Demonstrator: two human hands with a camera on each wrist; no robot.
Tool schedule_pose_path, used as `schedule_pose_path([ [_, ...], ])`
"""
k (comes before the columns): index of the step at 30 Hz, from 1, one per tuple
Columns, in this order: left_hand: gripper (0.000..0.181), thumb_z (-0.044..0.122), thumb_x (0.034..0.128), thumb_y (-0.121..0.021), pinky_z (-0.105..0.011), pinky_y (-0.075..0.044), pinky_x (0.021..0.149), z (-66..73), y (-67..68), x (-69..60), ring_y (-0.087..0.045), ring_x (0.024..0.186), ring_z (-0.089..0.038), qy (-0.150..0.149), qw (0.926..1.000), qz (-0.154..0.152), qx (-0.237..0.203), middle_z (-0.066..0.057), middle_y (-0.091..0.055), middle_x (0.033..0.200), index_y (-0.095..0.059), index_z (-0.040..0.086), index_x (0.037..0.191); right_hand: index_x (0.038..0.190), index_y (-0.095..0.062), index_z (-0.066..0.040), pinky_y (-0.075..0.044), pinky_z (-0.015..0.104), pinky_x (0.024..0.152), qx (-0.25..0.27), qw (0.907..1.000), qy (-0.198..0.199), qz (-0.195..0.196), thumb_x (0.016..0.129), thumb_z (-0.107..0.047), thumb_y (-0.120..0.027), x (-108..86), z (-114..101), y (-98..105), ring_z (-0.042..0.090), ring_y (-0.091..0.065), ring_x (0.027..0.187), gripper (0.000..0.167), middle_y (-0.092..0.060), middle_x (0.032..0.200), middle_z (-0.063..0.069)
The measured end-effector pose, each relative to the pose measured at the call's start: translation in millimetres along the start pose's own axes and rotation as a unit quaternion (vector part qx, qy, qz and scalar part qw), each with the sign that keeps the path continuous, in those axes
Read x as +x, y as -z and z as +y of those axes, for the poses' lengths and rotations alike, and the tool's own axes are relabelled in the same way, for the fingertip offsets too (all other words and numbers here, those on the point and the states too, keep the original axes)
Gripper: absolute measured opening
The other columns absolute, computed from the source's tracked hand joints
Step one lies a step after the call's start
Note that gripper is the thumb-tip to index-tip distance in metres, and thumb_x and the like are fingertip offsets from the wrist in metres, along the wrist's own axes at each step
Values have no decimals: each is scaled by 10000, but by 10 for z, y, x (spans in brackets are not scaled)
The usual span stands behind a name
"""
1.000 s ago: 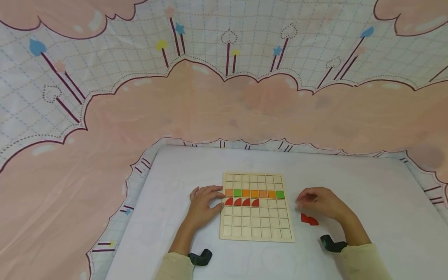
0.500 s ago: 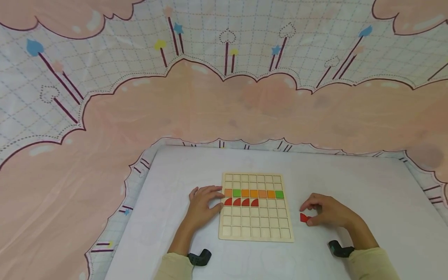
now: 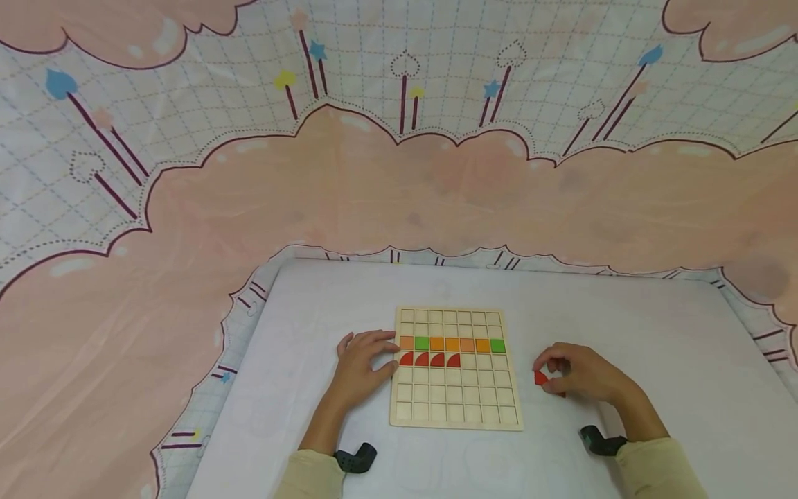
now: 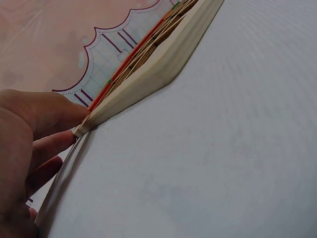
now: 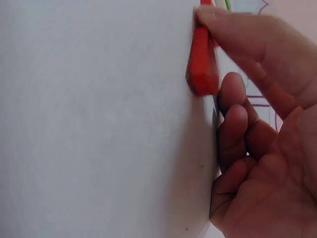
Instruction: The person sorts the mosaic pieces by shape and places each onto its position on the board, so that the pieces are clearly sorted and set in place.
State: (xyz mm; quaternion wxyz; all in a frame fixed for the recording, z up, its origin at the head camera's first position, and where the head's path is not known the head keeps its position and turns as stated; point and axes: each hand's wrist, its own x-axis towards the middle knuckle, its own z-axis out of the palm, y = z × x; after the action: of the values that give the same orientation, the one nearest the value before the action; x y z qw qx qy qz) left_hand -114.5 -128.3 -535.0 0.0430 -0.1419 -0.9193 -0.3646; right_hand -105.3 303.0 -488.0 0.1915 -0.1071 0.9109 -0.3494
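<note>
My left hand (image 3: 364, 367) rests against the left edge of a square wooden grid board (image 3: 456, 414), its fingers spread along the rim. In the left wrist view, the thumb and a finger touch the board's edge (image 4: 148, 79). One row carries orange and green square tiles (image 3: 453, 344); below it lie several red quarter-circle pieces (image 3: 438, 360). Right of the board, my right hand (image 3: 582, 373) pinches a red quarter-circle piece (image 3: 539, 378) between thumb and index finger. Another red piece (image 3: 560, 394) shows partly under that hand. A red block (image 5: 203, 69) stands close by the thumb in the right wrist view.
Both hands work over a white tabletop (image 3: 330, 298). Black devices (image 3: 357, 458) sit at the wrists, near light yellow sleeves (image 3: 309, 475). A printed pink and white cloth (image 3: 399, 194) hangs behind the table.
The right hand has come down onto the two red pieces and now pinches one, which has shifted slightly away from me. My left hand stays put at the board.
</note>
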Motion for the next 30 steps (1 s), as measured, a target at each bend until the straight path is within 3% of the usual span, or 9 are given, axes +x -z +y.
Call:
schedule_pose_path([
  [4,220,185,860,-786,-624,-149,1182,15,9,-1,-531,1350,-246,8,10000,16,12,40,-672,1361,-776,238,1074,999,-698,-214,-439,244,691,145,9997,-185,121,784,-214,-870,19,-24,-15,168,-506,876,275,-575,902,15],
  [11,221,180,844,-791,-650,-169,1162,14,6,-1,-543,1332,-256,-116,9998,139,42,30,-683,1344,-777,225,1060,1000,-689,-195,-482,249,730,173,9990,-31,422,857,-185,-812,5,-31,-47,142,-567,873,188,-660,912,-20],
  [14,228,172,839,-794,-650,-170,1160,16,10,4,-547,1328,-261,-175,9997,139,36,24,-683,1342,-776,219,1062,1013,-701,-192,-513,245,739,420,9974,-102,582,876,-208,-799,10,-56,-61,141,-610,879,169,-690,943,-10],
  [21,226,184,855,-785,-632,-150,1181,18,12,4,-534,1346,-248,-17,10000,34,44,35,-673,1361,-776,228,1077,1098,-705,-129,-565,250,786,1267,9912,33,386,901,-229,-778,83,-185,-123,154,-687,952,233,-725,1075,60],
  [26,226,182,849,-789,-645,-159,1170,12,0,-4,-540,1338,-254,-54,10000,78,26,27,-680,1350,-777,224,1071,1050,-726,-170,-532,233,842,1305,9908,96,338,885,-256,-794,165,-288,-186,160,-678,955,198,-744,1026,21],
  [30,227,179,842,-791,-654,-166,1162,4,-11,-5,-544,1329,-260,-106,9999,121,22,23,-684,1342,-777,222,1065,1048,-746,-143,-554,241,799,1411,9896,140,251,888,-262,-793,226,-362,-232,183,-662,906,205,-727,1037,58],
])
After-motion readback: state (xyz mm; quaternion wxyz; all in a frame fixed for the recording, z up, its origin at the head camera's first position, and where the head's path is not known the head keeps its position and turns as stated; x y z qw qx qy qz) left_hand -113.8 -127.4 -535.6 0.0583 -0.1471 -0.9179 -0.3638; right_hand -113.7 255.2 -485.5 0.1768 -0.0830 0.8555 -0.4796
